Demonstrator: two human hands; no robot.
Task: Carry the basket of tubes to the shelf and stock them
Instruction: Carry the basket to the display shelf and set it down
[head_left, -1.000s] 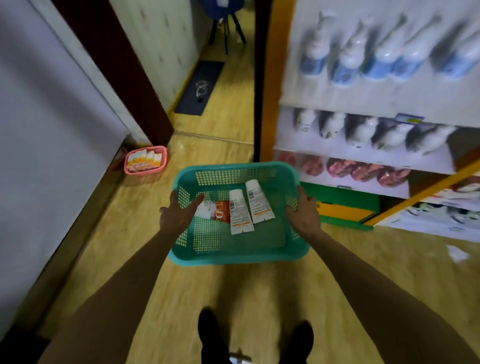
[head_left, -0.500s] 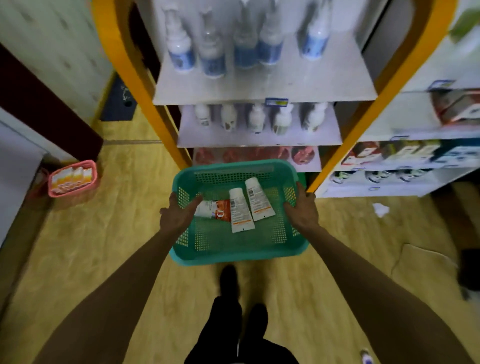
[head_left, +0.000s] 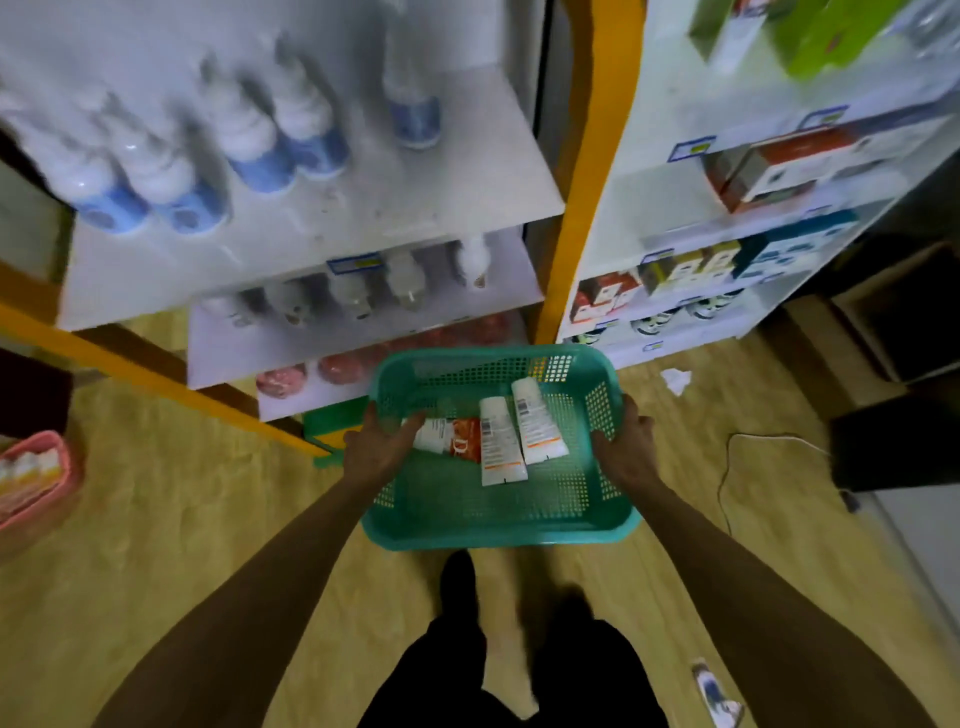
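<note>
I hold a teal perforated basket (head_left: 498, 525) level in front of me, above the floor. My left hand (head_left: 376, 449) grips its left rim, thumb inside. My right hand (head_left: 626, 449) grips its right rim. Inside lie three tubes: two white tubes (head_left: 501, 441) with orange bands side by side, and a white-and-red tube (head_left: 449, 436) lying crosswise by my left thumb. White shelves (head_left: 431, 208) with an orange frame stand right in front of the basket.
The left shelves carry blue-and-white pump bottles (head_left: 249, 150), small bottles and red jars. The right shelves (head_left: 691, 202) hold boxes. A pink basket (head_left: 36, 478) sits on the floor at left. A cable (head_left: 727, 467), dark furniture (head_left: 893, 447) and paper scrap (head_left: 675, 379) lie at right.
The view has swung right and closer to the shelves; the pink basket has slid to the left edge. Both hands keep the same grip on the teal basket.
</note>
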